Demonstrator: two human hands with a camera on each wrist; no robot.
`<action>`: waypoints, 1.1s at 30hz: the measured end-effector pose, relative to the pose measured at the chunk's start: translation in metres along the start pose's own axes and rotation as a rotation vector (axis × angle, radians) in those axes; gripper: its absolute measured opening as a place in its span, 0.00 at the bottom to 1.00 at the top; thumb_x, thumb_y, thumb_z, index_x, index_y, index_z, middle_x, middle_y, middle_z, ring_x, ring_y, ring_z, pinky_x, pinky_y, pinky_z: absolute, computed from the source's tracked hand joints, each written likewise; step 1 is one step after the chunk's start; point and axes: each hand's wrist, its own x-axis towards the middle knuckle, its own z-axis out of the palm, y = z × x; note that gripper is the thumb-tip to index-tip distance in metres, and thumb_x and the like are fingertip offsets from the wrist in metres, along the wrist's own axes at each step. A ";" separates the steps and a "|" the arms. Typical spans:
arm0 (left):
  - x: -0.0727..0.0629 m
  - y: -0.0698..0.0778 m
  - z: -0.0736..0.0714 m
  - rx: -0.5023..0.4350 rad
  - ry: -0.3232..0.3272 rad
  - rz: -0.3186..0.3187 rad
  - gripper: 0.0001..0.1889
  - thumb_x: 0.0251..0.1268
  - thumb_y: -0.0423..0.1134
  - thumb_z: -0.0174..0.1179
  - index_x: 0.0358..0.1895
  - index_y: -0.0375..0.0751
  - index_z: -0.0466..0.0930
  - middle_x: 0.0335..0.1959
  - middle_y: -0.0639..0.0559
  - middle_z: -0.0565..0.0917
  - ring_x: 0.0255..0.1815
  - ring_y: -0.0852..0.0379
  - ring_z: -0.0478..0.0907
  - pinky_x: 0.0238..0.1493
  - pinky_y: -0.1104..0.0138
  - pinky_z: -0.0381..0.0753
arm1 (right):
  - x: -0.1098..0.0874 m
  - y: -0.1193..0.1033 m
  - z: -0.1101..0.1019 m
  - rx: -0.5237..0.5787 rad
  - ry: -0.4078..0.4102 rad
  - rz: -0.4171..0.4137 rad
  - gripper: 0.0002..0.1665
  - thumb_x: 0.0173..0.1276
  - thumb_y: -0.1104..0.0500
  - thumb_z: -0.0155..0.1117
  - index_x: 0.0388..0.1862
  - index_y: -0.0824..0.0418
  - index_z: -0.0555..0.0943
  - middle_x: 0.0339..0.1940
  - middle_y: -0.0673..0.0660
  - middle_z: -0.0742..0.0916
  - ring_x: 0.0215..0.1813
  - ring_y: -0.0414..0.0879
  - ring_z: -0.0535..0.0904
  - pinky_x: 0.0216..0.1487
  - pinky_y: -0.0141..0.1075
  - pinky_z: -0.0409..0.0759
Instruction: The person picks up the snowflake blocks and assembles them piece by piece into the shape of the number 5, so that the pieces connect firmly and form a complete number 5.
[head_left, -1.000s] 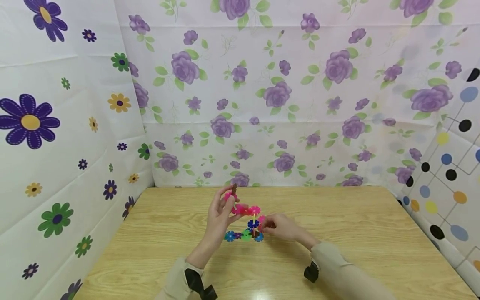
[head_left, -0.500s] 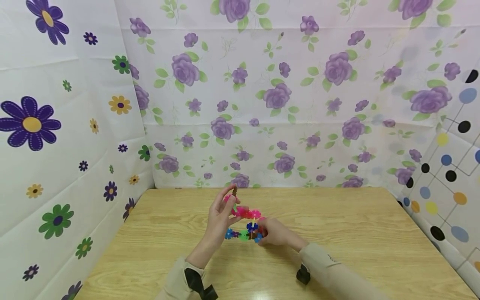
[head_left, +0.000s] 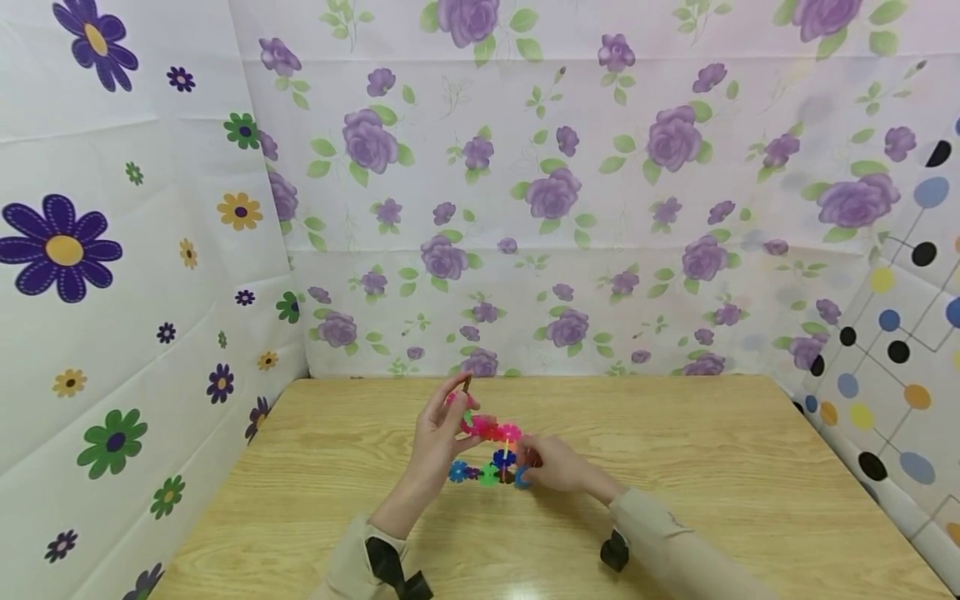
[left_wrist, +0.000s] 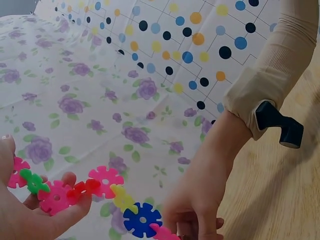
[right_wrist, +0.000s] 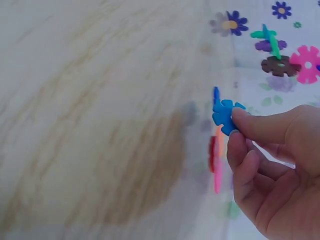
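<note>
My left hand [head_left: 438, 437] holds the upper end of a chain of interlocking plastic snowflake discs, with thumb and fingers around its pink disc [left_wrist: 56, 196] and green disc [left_wrist: 35, 181]. From there the chain runs through a red disc [left_wrist: 83, 188], a yellow disc [left_wrist: 123, 198] and a dark blue disc [left_wrist: 142, 220]. At the lower right corner, my right hand [head_left: 558, 467] pinches a light blue disc [right_wrist: 225, 116] between thumb and index finger. A red disc edge and a pink one show beside it in the right wrist view. A lower row extends left to another blue disc [head_left: 458, 472].
The wooden table [head_left: 675, 417] lies below both hands. A purple-flowered cloth [head_left: 555, 192] hangs behind it, with patterned cloths at both sides. Black straps [head_left: 615, 550] with small blocks are fixed at both sleeve cuffs.
My right hand has moved slightly down from the pink and red discs at the chain's right side to the light blue disc at the corner. My left hand has stayed nearly still.
</note>
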 end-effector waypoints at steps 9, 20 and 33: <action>0.000 0.003 0.004 -0.015 -0.063 0.019 0.22 0.77 0.48 0.45 0.70 0.51 0.63 0.45 0.49 0.74 0.44 0.54 0.86 0.47 0.52 0.84 | -0.012 -0.002 -0.030 0.045 0.130 -0.035 0.03 0.67 0.65 0.62 0.38 0.59 0.80 0.31 0.51 0.84 0.30 0.37 0.77 0.30 0.29 0.77; 0.000 0.002 0.007 0.012 -0.098 0.008 0.21 0.78 0.46 0.44 0.70 0.52 0.64 0.44 0.50 0.74 0.44 0.53 0.86 0.45 0.52 0.84 | -0.024 -0.026 -0.065 0.124 0.310 -0.061 0.05 0.71 0.61 0.60 0.43 0.58 0.81 0.35 0.53 0.86 0.30 0.41 0.79 0.30 0.31 0.79; -0.002 0.005 0.010 0.056 -0.102 -0.007 0.19 0.76 0.43 0.48 0.67 0.50 0.68 0.42 0.48 0.76 0.44 0.50 0.86 0.45 0.51 0.84 | -0.038 -0.057 -0.077 0.203 0.400 -0.091 0.06 0.73 0.57 0.57 0.45 0.53 0.80 0.33 0.51 0.85 0.27 0.40 0.77 0.27 0.32 0.76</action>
